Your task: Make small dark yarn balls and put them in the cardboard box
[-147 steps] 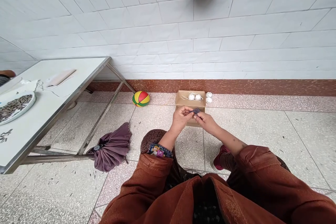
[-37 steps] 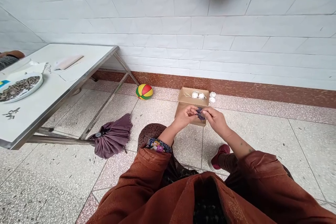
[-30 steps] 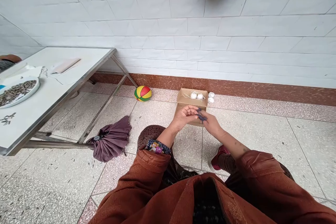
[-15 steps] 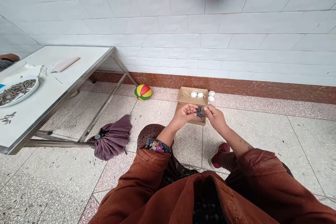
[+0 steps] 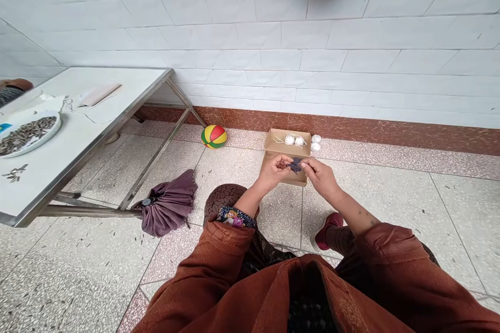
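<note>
Between my two hands is a small dark purple-grey piece that looks like knitted or crocheted yarn work (image 5: 296,165). My left hand (image 5: 272,173) pinches its left side, with thumb and fingers bent. At its right side, my right hand (image 5: 318,174) grips the edge between thumb and forefinger. I cannot make out a hook or needle. Just beneath and behind the hands, an open cardboard box (image 5: 277,137) rests on the floor. White yarn balls (image 5: 294,140) with a loose strand lie in its far part. More white balls (image 5: 315,142) sit against its right side.
A white metal-framed table (image 5: 128,80) stands at left, bearing a plate of sunflower seeds (image 5: 29,135) and a pinkish case (image 5: 99,94). A folded purple umbrella (image 5: 170,205) leans by its leg. A colourful ball (image 5: 214,136) lies near the tiled wall (image 5: 234,36). Seed shells litter the floor.
The dark yarn piece is spread flatter and has turned between my fingers, now showing more of its surface. Both hands stay in nearly the same place above the box.
</note>
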The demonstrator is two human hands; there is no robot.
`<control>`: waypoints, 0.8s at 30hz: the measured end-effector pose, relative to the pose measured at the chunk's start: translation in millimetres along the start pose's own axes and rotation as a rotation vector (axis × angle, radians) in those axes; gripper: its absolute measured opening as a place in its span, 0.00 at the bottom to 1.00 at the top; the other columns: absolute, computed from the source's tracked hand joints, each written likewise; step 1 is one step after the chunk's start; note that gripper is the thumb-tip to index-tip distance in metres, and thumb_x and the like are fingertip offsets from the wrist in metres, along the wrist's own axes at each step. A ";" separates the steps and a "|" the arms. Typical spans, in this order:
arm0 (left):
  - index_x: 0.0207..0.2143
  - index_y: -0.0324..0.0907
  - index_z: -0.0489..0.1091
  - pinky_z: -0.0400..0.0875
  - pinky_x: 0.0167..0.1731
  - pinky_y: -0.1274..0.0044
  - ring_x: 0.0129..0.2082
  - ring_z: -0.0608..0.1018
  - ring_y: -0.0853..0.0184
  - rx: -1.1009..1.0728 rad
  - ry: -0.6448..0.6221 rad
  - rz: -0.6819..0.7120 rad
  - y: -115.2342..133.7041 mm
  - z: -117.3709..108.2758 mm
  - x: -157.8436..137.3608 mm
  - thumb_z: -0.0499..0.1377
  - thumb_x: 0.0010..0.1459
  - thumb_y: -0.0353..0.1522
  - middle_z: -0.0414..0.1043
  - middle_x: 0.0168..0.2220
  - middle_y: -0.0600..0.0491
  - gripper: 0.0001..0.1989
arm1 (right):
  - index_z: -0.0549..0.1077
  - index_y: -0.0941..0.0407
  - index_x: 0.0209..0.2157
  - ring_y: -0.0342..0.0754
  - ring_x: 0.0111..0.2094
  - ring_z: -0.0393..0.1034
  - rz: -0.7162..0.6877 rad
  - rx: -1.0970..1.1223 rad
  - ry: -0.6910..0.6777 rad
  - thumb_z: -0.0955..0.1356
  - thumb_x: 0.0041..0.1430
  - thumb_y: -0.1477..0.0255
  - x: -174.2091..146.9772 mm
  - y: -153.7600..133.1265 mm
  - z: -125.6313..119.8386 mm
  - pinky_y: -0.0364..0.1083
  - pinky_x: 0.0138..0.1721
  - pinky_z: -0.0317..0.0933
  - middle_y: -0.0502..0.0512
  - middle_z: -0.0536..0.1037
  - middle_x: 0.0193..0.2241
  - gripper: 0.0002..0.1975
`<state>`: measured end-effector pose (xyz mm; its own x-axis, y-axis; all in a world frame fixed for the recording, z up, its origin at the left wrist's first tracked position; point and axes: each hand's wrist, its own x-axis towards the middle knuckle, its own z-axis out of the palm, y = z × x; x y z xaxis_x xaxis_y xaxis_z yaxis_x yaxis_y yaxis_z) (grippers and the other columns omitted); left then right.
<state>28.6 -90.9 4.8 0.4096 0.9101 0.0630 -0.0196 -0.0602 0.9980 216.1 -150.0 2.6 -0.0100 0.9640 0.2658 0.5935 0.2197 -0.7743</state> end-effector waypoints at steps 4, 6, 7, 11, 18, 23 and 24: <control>0.40 0.40 0.74 0.68 0.34 0.79 0.29 0.74 0.74 -0.165 -0.100 -0.041 1.7 -0.3 -1.3 0.68 0.50 0.32 0.74 0.31 0.55 0.14 | 0.75 0.53 0.38 0.48 0.26 0.70 0.089 0.024 -0.030 0.60 0.71 0.60 0.5 14.3 8.7 0.46 0.32 0.64 0.51 0.75 0.25 0.16; 0.41 0.40 0.74 0.70 0.36 0.78 0.31 0.75 0.73 -0.248 -0.103 -0.069 1.4 -0.5 -1.0 0.69 0.50 0.33 0.75 0.33 0.54 0.16 | 0.75 0.54 0.37 0.49 0.26 0.70 0.104 0.002 -0.109 0.60 0.71 0.61 -4.3 16.4 20.7 0.46 0.31 0.64 0.51 0.75 0.25 0.17; 0.41 0.40 0.73 0.71 0.37 0.77 0.32 0.76 0.73 -0.275 -0.097 -0.085 1.0 -0.6 -0.8 0.70 0.49 0.34 0.75 0.35 0.53 0.16 | 0.75 0.54 0.37 0.49 0.26 0.71 0.094 -0.018 -0.151 0.60 0.71 0.61 -7.2 15.7 26.4 0.46 0.31 0.64 0.52 0.75 0.25 0.17; 0.40 0.40 0.73 0.71 0.39 0.77 0.34 0.76 0.72 -0.256 -0.021 -0.084 -0.7 -1.1 0.4 0.69 0.49 0.33 0.76 0.36 0.53 0.15 | 0.75 0.54 0.39 0.50 0.32 0.74 -0.065 -0.096 -0.275 0.58 0.73 0.63 -17.4 4.4 37.0 0.46 0.35 0.66 0.55 0.79 0.32 0.17; 0.36 0.40 0.74 0.66 0.35 0.80 0.30 0.72 0.74 -0.006 0.056 -0.002 -2.3 -0.6 1.7 0.64 0.47 0.27 0.73 0.33 0.54 0.11 | 0.75 0.53 0.39 0.51 0.35 0.75 -0.129 -0.122 -0.123 0.60 0.73 0.60 -8.5 -5.8 8.7 0.47 0.38 0.66 0.57 0.80 0.34 0.17; 0.38 0.41 0.75 0.67 0.36 0.79 0.32 0.73 0.73 -0.058 -0.053 0.019 0.7 1.0 -0.9 0.66 0.48 0.30 0.74 0.35 0.53 0.12 | 0.73 0.53 0.36 0.50 0.30 0.72 0.053 -0.007 0.036 0.60 0.71 0.57 2.4 7.3 -0.2 0.46 0.34 0.64 0.53 0.78 0.29 0.18; 0.38 0.41 0.75 0.68 0.36 0.79 0.33 0.74 0.72 -0.102 -0.067 0.006 1.4 0.9 -1.1 0.67 0.49 0.31 0.75 0.35 0.53 0.12 | 0.73 0.53 0.35 0.49 0.29 0.71 0.074 0.001 0.020 0.60 0.70 0.56 1.9 9.7 2.6 0.46 0.33 0.63 0.53 0.77 0.27 0.19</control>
<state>29.0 -92.4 6.1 0.4688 0.8804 0.0716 -0.1132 -0.0205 0.9934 219.7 -145.6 -5.9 0.0500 0.9743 0.2196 0.5910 0.1484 -0.7929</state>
